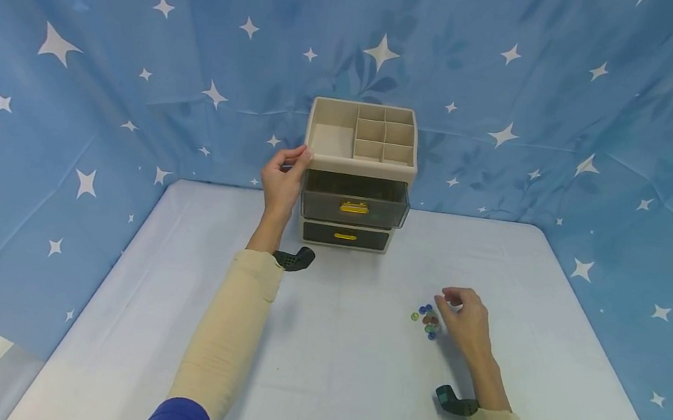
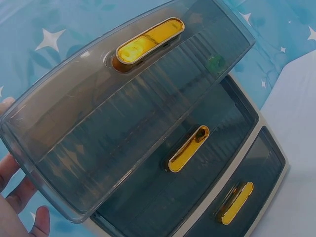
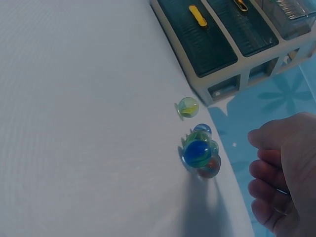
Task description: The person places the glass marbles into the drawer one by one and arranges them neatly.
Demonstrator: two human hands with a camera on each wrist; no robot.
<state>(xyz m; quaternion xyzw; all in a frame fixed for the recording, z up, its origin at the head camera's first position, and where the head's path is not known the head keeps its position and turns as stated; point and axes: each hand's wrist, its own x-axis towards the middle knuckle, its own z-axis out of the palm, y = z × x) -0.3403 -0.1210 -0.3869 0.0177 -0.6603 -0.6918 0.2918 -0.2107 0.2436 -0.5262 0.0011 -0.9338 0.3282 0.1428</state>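
A cream desktop organizer [image 1: 360,168] stands at the back of the table, its top drawer [image 1: 324,206] of smoky clear plastic pulled out. Through the drawer's front a small green marble [image 2: 216,63] shows faintly. My left hand [image 1: 282,181] touches the organizer's left side near the upper front corner; some of its fingertips are hidden behind the drawer in the left wrist view. A cluster of glass marbles [image 3: 197,154], blue, green and reddish, lies on the table, with a yellow-green marble [image 3: 188,107] slightly apart. Beside the cluster, my right hand [image 1: 468,322] hovers with loosely bent fingers, no marble visible in it.
Below the open drawer, the lower drawers with gold handles [image 2: 189,149] are closed. The organizer's top has a wide tray [image 1: 332,139] and several small compartments. White cloth [image 1: 329,352] covers the table, and a blue star-patterned curtain [image 1: 205,41] surrounds it.
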